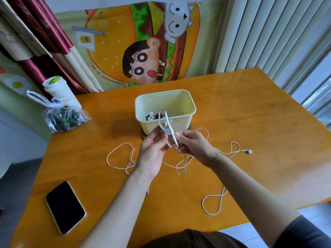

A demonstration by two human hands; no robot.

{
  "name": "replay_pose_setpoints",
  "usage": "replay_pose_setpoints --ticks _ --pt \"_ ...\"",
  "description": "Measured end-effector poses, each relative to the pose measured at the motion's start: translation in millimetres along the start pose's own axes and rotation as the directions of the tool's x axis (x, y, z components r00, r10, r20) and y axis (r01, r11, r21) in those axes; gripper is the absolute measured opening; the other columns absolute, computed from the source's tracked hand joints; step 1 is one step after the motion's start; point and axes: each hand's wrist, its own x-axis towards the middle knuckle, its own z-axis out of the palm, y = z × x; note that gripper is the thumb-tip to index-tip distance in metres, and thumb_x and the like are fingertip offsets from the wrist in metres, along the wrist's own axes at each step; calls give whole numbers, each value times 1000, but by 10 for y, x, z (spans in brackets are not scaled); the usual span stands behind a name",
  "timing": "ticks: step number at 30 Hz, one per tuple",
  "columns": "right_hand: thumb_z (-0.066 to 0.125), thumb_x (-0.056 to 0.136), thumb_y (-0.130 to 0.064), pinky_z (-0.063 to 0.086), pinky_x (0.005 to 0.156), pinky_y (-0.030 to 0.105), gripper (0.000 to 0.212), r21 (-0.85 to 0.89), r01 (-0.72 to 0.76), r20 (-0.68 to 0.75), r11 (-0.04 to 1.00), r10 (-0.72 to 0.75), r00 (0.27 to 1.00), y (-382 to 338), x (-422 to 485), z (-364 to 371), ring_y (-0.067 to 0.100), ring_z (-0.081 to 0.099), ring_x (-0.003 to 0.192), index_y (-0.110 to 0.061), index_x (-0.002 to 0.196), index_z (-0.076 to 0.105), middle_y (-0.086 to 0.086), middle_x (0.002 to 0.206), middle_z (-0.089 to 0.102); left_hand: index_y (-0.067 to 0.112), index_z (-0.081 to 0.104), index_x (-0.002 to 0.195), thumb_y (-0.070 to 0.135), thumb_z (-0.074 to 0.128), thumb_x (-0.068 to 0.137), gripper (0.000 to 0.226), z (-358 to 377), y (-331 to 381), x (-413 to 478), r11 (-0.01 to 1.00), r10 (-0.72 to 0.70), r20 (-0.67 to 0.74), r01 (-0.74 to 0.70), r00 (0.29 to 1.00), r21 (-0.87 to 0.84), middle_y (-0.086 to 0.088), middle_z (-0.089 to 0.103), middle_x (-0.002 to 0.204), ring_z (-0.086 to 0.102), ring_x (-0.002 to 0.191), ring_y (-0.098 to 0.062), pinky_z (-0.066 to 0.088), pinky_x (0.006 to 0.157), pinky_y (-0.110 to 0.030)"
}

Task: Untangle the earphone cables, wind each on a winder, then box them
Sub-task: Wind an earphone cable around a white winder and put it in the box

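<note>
My left hand (153,151) holds a white winder (168,130) upright above the wooden table (250,108), with a few turns of white cable round its middle. My right hand (194,147) pinches the white earphone cable (118,154) just beside the winder. The rest of that cable lies in loose loops across the table, ending in an earbud (249,151) at the right. Behind the hands stands a pale yellow box (186,102), open, with an earbud and dark and red items at its bottom.
A black phone (64,207) lies face up at the near left. A plastic bag (62,117) with dark contents and a white lidded cup (59,92) stand at the far left corner. A cartoon cloth hangs behind the table.
</note>
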Motion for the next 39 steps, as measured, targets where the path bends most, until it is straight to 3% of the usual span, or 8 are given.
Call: replay_pose_setpoints --ticks 5,10,17,24,30,32,36,39 --pt "51 96 -25 45 45 9 25 213 -184 26 960 183 983 38 -12 56 1 48 42 -7 82 62 -7 48 50 21 64 113 9 51 85 32 -41 -9 -12 998 -54 16 54 998 -42 1 69 106 65 98 -14 46 86 -31" --pt "56 92 -26 41 37 7 23 451 -386 99 805 385 917 78 -44 73 -1 48 38 -5 84 64 -5 59 48 26 76 98 12 51 82 32 -60 -30 -44 991 -104 68 109 992 -78 7 71 106 64 99 -16 48 86 -31" --pt "49 96 -25 32 32 6 24 534 -424 155 731 409 899 137 -69 104 0 39 37 -7 85 58 -2 58 53 16 58 121 7 41 95 33 -65 -83 -22 986 -107 10 107 994 -131 1 71 101 70 85 -21 49 86 -35" --pt "51 96 -22 32 44 10 22 286 -199 -70 937 227 971 279 -66 167 3 34 49 -7 84 62 0 69 43 16 59 121 3 46 95 32 -49 -115 31 994 -60 -213 38 975 -104 -7 61 120 55 115 -23 46 92 -35" --pt "56 94 -17 34 50 14 18 -94 -65 -151 993 50 987 269 -162 327 4 37 51 -9 96 72 -2 69 55 18 63 117 -1 58 90 33 -57 -146 39 977 159 -370 -92 915 192 -2 69 109 64 104 -16 50 88 -26" --pt "56 94 -18 35 52 17 18 -211 -23 -148 977 -9 989 249 -159 360 5 39 53 -12 95 72 -4 69 56 19 64 116 0 60 89 33 -86 -148 49 912 264 -338 -120 903 393 2 70 103 65 98 -11 51 84 -20" --pt "55 94 -21 37 57 23 19 -486 83 -70 870 -134 988 124 -155 272 6 44 54 -14 91 73 -13 63 54 7 63 123 0 61 88 35 -236 -127 78 628 403 -164 -141 900 765 -5 69 110 63 91 -8 47 77 -6" --pt "55 94 -21 34 52 13 20 -635 144 -32 759 -212 977 -28 -163 124 -1 48 49 -15 85 72 -17 54 52 8 63 123 1 63 87 36 -353 -123 64 478 406 -6 -206 914 854 -8 67 116 61 106 -17 48 86 -19"
